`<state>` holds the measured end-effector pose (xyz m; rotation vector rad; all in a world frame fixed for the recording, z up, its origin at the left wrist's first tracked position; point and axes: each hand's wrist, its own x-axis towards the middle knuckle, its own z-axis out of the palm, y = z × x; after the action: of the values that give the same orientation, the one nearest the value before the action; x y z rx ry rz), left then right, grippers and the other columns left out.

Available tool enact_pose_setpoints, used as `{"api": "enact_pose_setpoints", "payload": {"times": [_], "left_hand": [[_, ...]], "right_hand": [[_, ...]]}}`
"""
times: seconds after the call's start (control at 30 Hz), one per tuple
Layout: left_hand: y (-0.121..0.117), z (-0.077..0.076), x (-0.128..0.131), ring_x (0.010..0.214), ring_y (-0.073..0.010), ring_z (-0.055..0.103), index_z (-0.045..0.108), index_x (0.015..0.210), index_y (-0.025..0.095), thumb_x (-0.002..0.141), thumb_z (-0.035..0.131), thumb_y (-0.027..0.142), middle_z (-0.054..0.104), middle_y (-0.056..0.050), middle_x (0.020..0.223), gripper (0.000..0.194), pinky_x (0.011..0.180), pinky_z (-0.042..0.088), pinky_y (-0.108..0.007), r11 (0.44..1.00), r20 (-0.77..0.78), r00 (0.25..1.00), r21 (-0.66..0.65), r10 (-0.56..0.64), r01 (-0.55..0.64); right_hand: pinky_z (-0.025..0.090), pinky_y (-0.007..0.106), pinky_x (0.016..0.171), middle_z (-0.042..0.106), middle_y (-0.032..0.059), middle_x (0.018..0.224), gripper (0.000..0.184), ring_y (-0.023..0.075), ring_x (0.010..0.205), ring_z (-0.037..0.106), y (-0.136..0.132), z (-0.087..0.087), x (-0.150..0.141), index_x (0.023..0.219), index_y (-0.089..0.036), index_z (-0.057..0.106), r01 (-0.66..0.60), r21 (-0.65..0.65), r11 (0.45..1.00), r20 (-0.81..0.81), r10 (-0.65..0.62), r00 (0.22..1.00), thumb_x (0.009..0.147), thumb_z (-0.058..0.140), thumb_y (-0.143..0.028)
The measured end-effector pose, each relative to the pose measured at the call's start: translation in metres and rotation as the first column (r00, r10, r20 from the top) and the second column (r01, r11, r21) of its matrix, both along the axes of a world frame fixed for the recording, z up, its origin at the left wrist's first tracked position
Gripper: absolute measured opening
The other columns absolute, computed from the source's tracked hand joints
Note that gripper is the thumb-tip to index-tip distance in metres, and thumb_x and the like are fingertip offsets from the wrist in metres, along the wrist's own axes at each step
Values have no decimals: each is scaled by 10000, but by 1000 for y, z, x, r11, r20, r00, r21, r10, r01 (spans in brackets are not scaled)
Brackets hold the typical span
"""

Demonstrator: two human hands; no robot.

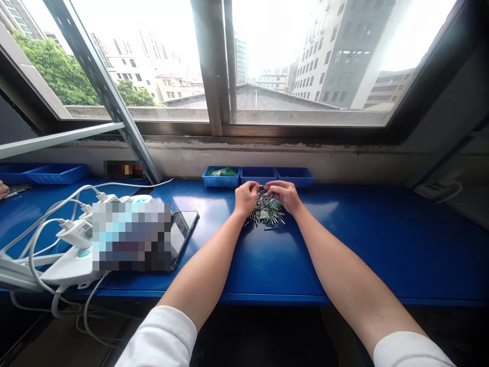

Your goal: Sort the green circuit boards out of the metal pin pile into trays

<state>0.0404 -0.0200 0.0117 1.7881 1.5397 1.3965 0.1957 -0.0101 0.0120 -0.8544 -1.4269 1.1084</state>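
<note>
From my end of the feed, I have the left hand (246,198) curled, its thumb and fingertips drawn together at the far left edge of the pile; whether it pinches a piece, I cannot tell. The right hand (286,194) bends its fingers toward the left one, and I cannot make out anything in its grip either. Between and below them I see the pile of slim metal pieces (262,203) on the blue table (367,244), with green material (273,206) among it. One loose piece (272,228) lies just on the near side. Beyond the hands, three blue bins (221,181) stand in a row, the leftmost holding green contents. To the left I have a phone (185,235) and a white power strip (72,265) with cables; at the far left edge, another person's hand (3,190).
</note>
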Motion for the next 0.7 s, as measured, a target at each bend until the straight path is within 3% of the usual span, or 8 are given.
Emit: {"api": "enact_pose_setpoints", "payload": {"times": [0.1,0.17,0.27,0.33,0.4,0.47,0.7], "left_hand": [[3,-1,-3,865,-162,638,673,1001,168,877,499,313,707,-55,956,258,817,489,-251,1000,-51,998,7,28,-27],[5,-3,-9,977,-190,619,643,1097,148,883,469,302,682,-87,1059,316,906,464,-278,996,-133,987,14,93,-92],[10,-6,-21,1148,-248,541,588,1195,104,867,415,232,612,-147,1203,392,1009,396,-339,975,-305,931,-28,200,-219],[12,-9,-28,1196,-272,507,584,1197,92,858,394,228,588,-169,1235,411,1019,380,-356,958,-390,898,-107,205,-265],[13,-12,-31,1216,-280,490,600,1167,96,869,377,278,585,-175,1239,415,1019,371,-358,951,-441,883,-168,163,-260],[13,-13,-30,1228,-283,478,612,1143,106,881,359,341,581,-172,1248,433,1023,360,-361,954,-473,873,-190,120,-233],[10,-14,-25,1192,-281,499,628,1108,149,877,346,401,591,-154,1243,442,998,364,-360,959,-555,829,-194,68,-208]], "right_hand": [[442,254,556,697,75,853,328,204,743,626,3,-1,1,878,-145,690,49,24,999,42,-50,998,677,604,-390],[486,289,674,696,68,908,323,212,806,625,7,-2,3,920,-154,690,191,73,979,119,-199,973,696,589,-363],[470,344,854,685,52,986,334,225,904,591,12,-5,10,1007,-170,687,458,202,866,305,-500,811,718,570,-290],[428,373,933,669,51,1048,394,247,998,541,15,-7,16,1102,-178,664,544,295,786,423,-618,663,731,551,-248],[390,406,974,639,62,1122,478,276,1088,474,17,-9,20,1208,-178,610,559,355,750,514,-655,553,738,548,-236],[374,443,975,603,83,1187,558,306,1119,424,20,-11,23,1287,-170,548,546,379,747,583,-651,486,736,559,-249],[371,472,939,393,61,1421,739,327,1089,377,27,-20,26,1411,-217,371,489,360,794,692,-579,431,706,573,-315]]}}
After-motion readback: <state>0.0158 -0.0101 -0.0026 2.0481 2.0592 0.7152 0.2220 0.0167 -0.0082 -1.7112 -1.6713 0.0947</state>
